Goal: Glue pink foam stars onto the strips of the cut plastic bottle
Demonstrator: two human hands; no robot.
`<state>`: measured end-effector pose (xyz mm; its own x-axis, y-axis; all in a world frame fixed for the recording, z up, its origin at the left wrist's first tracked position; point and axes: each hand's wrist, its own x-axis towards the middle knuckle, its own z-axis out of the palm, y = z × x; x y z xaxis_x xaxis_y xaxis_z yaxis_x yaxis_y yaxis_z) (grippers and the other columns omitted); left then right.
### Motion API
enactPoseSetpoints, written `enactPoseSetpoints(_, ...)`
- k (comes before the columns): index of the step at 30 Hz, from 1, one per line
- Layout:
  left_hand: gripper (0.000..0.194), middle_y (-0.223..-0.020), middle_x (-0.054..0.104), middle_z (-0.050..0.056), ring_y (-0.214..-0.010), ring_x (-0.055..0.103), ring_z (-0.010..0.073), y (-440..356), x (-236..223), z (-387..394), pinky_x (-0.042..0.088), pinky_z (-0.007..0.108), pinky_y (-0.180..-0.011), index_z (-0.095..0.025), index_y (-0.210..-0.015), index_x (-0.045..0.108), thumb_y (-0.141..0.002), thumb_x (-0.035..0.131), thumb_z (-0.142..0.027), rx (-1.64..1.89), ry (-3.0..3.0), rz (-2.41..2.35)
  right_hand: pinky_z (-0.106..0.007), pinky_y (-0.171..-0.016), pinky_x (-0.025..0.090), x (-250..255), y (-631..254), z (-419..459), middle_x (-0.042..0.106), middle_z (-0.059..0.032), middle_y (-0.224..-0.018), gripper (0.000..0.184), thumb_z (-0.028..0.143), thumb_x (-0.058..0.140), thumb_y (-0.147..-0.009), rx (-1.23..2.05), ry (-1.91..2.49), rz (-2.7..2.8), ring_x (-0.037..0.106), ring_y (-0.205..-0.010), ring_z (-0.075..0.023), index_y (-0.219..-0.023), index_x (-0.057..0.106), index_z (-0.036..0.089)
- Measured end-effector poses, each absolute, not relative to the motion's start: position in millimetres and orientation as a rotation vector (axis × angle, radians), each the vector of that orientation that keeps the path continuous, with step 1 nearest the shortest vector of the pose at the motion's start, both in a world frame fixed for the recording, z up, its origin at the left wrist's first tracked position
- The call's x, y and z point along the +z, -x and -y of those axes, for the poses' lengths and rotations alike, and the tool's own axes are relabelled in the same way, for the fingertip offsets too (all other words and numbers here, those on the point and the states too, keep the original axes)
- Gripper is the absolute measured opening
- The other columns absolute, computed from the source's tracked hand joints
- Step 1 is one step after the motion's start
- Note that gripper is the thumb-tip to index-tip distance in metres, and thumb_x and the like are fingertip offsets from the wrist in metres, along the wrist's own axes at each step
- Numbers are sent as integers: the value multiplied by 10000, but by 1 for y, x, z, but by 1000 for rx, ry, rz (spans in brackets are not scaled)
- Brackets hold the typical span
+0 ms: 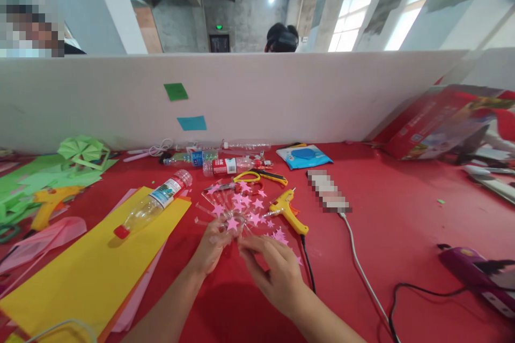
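Note:
My left hand (214, 244) is closed around the base of a clear plastic bottle piece cut into splayed strips, with pink paper stars (238, 203) on it. Close to its near edge my right hand (271, 265) has thumb and index finger pinched together; whatever lies between those fingertips is too small to make out. More pink stars (279, 235) lie on the red table just beyond my right hand. A yellow hot glue gun (287, 211) rests right of the bottle piece. Behind the piece are yellow-handled scissors (247, 177) and a yellow and black utility knife (273, 176).
On the left, a plastic bottle (151, 203) lies on yellow paper (92, 257), beside green paper pieces (80, 153) and another yellow glue gun (48, 203). Several bottles, a wipes pack (304, 156), a white cable (362, 262) and a purple power strip (475, 273) surround the work. A white partition (257, 99) stands behind.

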<state>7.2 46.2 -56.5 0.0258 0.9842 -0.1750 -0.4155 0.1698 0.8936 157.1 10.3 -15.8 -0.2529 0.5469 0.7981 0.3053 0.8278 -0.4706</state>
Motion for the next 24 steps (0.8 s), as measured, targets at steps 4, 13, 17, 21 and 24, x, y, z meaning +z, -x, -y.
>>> enactPoseSetpoints(4,445,-685,666,-19,-602,580,113,-6,-59,-47,451,243,-652,-159,-962,665,-558,817,-272,1264,-762,-981,-222,-605,540,-16,-156,-11,690,-40,-776,173,95,497,-884,269,647,1858,657,-662,-134,-1001,581,189)
enactPoseSetpoints(13,463,-670,662,-22,-581,560,101,-7,-54,-46,447,229,-622,-158,-983,677,-553,812,-267,1242,-765,-955,-233,-578,501,-19,-156,-10,656,-46,-770,211,92,482,-889,271,650,1934,616,-658,-142,-1059,563,188)
enactPoseSetpoints(17,438,-699,679,-1,-618,582,117,-7,-56,-45,457,237,-637,-156,-971,681,-568,807,-275,1262,-767,-946,-213,-542,476,-19,-155,-10,638,-29,-748,177,82,483,-879,322,661,1897,578,-605,-122,-988,551,203)
enactPoseSetpoints(21,411,-658,659,-13,-588,569,113,-8,-55,-45,446,236,-613,-157,-953,681,-584,799,-294,1245,-792,-941,-214,-581,495,-18,-156,-9,642,-40,-794,180,58,464,-868,371,614,1889,602,-676,-129,-942,527,210)
enactPoseSetpoints(24,415,-627,635,-27,-596,564,110,-8,-54,-46,443,232,-626,-154,-941,676,-581,802,-319,1243,-799,-938,-219,-666,521,-16,-158,-8,652,-60,-876,191,39,457,-862,404,583,1874,634,-808,-139,-925,524,206)
